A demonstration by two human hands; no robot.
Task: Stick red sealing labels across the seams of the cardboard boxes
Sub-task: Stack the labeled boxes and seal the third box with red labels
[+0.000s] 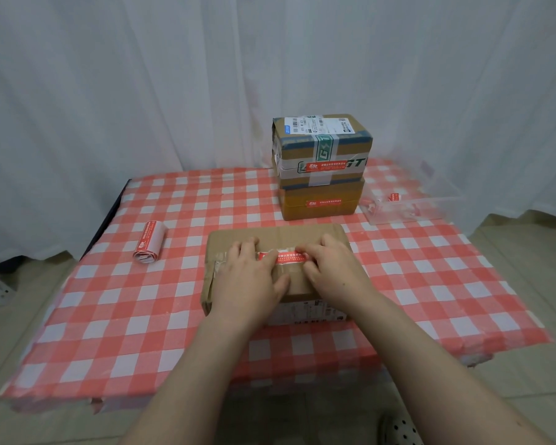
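Note:
A flat cardboard box [272, 234] lies in the middle of the checked table. A red sealing label [283, 256] lies across its taped seam. My left hand [249, 277] lies flat on the box and covers the label's left end. My right hand [333, 268] rests on the box with its fingertips on the label's right end. Behind it stand two stacked boxes: the upper box [321, 146] with green tape and a red label, and the lower box [318, 200] with a red label on its front. A roll of red labels [150, 240] lies at the left.
A clear plastic tray [408, 203] with red and white scraps sits at the right back of the table. The red-and-white checked cloth [142, 316] covers the table. White curtains hang behind. A dotted shoe [398, 431] shows on the floor at bottom right.

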